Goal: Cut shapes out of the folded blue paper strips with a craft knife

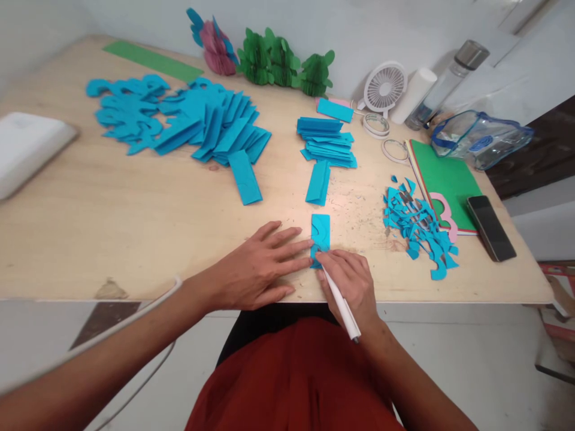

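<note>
pen (341,305) in right hand (348,281) on blue strip (320,234)

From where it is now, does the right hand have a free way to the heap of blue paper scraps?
Probably yes. The right hand, holding a white pen, lies near the blue scraps, with only bare table between them.

blue folded paper (320,232), white pen (340,305), green sheet (444,173), red skirt (291,383)
</note>
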`<action>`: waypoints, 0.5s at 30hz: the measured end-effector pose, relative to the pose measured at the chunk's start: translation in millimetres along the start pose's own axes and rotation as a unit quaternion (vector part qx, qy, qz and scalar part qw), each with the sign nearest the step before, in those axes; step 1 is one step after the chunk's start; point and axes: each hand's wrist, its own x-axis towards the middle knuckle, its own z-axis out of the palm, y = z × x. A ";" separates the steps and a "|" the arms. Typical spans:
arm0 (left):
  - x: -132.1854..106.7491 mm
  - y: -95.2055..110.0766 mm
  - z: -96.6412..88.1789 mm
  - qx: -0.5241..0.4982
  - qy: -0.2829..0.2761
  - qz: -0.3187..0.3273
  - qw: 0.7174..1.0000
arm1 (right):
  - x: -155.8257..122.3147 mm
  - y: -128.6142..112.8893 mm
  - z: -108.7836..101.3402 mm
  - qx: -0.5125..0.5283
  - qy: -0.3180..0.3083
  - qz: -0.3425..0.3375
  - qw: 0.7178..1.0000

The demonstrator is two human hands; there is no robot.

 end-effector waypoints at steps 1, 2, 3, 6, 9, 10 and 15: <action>-0.2 -0.2 0.2 -0.003 -0.002 -0.001 1.000 | 0.4 -0.4 -0.2 0.003 -0.001 0.002 1.000; -0.3 -0.3 0.2 -0.007 -0.004 -0.003 1.000 | 1.0 -0.9 -0.6 0.008 0.001 0.005 1.000; -0.2 -0.4 0.1 -0.012 -0.005 -0.005 1.000 | 1.7 -1.4 -1.1 0.013 0.003 0.008 1.000; 0.9 0.1 -1.1 -0.027 -0.003 -0.012 1.000 | 4.6 -2.2 -3.8 0.043 0.007 0.027 0.999; 2.0 1.3 -3.0 -0.046 0.008 -0.015 0.999 | 6.8 -1.4 -6.7 0.086 -0.006 0.059 0.995; 2.1 1.7 -3.7 -0.053 0.014 -0.017 0.998 | 7.1 -0.9 -7.4 0.095 -0.010 0.068 0.993; 3.3 2.5 -8.0 -0.077 0.026 -0.024 0.996 | 7.8 -1.0 -8.0 0.081 -0.012 0.062 0.995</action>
